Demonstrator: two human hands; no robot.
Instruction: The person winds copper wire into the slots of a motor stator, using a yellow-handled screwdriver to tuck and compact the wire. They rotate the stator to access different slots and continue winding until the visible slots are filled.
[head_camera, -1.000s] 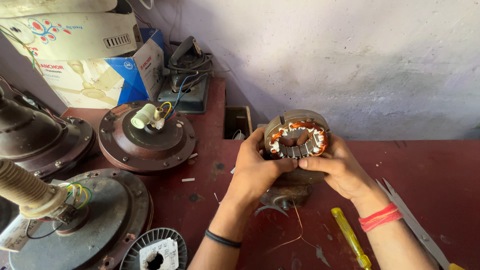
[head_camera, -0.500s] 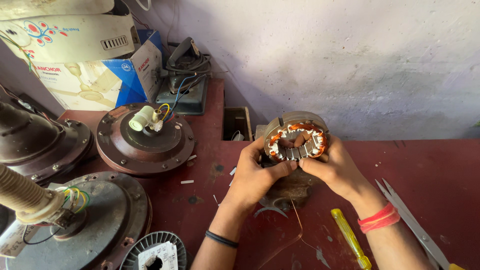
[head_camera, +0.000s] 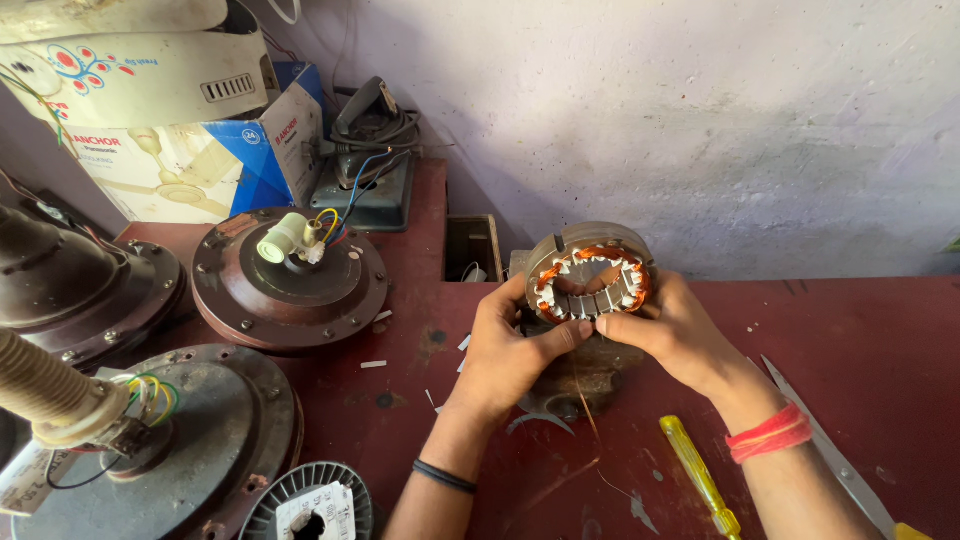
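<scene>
While both hands hold it at chest height above the red counter (head_camera: 860, 330), a round motor core (head_camera: 590, 275) with orange copper windings faces the camera, tilted up on edge against a dark metal block (head_camera: 585, 375). The left hand (head_camera: 505, 350) keeps a clenched grip on its lower left rim, thumb pressed to the inner teeth; the right hand (head_camera: 670, 330) pinches the lower right edge, fingertips meeting the left thumb. As far as can be judged, the winding work looks well along: coils fill the slots all round the ring, though loose copper strands trail on the counter below, so trimming or tying seems left to do. Counted about the counter: 1 core in hand, 3 dark fan motor housings (head_camera: 290, 275) at left, 1 yellow-handled screwdriver (head_camera: 697, 475), 1 wire spool (head_camera: 305, 505), 1 blue and white carton (head_camera: 200, 150), 1 pair of scissors (head_camera: 830, 450), only partly seen at right.
</scene>
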